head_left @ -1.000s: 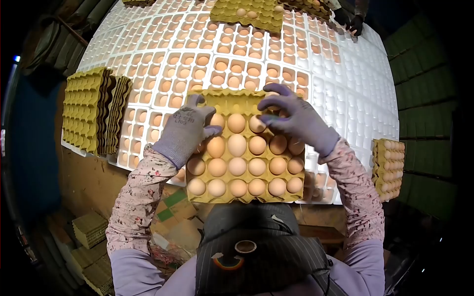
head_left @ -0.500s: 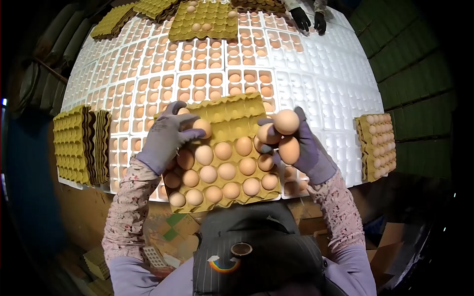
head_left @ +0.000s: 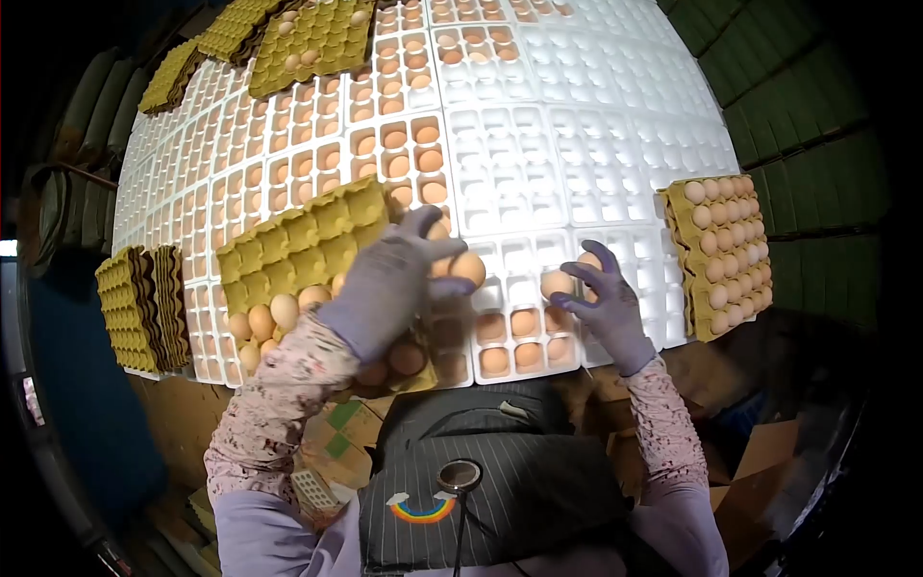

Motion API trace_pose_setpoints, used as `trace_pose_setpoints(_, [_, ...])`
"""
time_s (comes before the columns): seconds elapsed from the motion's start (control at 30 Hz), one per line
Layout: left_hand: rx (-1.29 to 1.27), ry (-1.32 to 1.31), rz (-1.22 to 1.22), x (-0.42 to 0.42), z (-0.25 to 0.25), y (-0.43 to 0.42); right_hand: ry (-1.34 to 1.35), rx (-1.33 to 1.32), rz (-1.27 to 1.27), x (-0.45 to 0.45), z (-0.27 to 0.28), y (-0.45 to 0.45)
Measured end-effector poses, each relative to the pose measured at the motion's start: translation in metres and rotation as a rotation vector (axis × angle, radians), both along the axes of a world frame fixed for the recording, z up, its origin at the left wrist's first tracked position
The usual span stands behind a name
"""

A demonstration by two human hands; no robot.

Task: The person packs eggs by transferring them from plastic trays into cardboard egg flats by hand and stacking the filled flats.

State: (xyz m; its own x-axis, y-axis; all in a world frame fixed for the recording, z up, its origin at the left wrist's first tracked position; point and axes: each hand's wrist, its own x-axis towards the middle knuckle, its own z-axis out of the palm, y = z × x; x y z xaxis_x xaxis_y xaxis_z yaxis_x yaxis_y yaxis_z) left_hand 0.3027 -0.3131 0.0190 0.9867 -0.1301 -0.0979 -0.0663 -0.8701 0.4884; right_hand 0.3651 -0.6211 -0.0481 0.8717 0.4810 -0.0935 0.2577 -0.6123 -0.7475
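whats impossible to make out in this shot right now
Head view: the middle of the yellow tray, hidden by the left hand and sleeve
Head view: how many eggs the right hand has, partly covered by its fingers
Head view: the farthest white trays, cut off by the top edge

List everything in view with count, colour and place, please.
White trays: many, white, centre
Tray eggs: uncountable, brown, mostly left
Near tray: one, yellow, by left forearm
Far trays: several, yellow, upper left
Tray stack: one, yellow, left edge
Egg-filled tray: one, yellow, right edge
Cardboard: pieces, brown, lower right
Striped apron: one, dark, bottom centre
Floral sleeves: two, pink, lower
Left hand: one, purple-grey glove, centre, holding eggs
Right hand: one, purple-grey glove, centre-right, holding eggs
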Motion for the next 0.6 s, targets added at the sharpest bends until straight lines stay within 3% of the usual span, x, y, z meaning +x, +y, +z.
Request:
trace_pose_setpoints(0.07, [0.365,0.243,-0.082,0.017,-0.015,-0.057,-0.122,-0.265,0.16,0.014,-0.024,-0.003])
trace_pose_setpoints(0.2, [0.555,0.452,-0.149,0.031,-0.063,-0.09,-0.119,-0.49,0.425,0.038,-0.048,-0.001])
trace_pose_setpoints(0.27, [0.258,0.435,0.085,0.036,-0.073,-0.086,-0.091,-0.348,0.461,0.041,-0.05,0.002])
trace_pose_setpoints(0.4, [0.195,0.45,0.111,0.05,-0.083,-0.085,-0.148,-0.163,0.722,0.036,-0.06,0.021])
trace_pose_setpoints(0.43, [0.202,0.45,0.124,0.057,-0.085,-0.085,-0.078,-0.23,0.709,0.041,-0.065,0.022])
trace_pose_setpoints(0.47, [0.062,0.354,0.208,0.063,-0.089,-0.09,-0.225,-0.071,0.553,0.045,-0.065,0.022])
trace_pose_setpoints(0.53, [-0.216,0.151,0.379,0.07,-0.103,-0.105,-0.169,0.055,0.248,0.054,-0.095,0.027])
trace_pose_setpoints(0.6, [-0.106,-0.028,0.305,0.074,-0.136,-0.12,-0.212,0.136,0.267,0.064,-0.101,0.029])
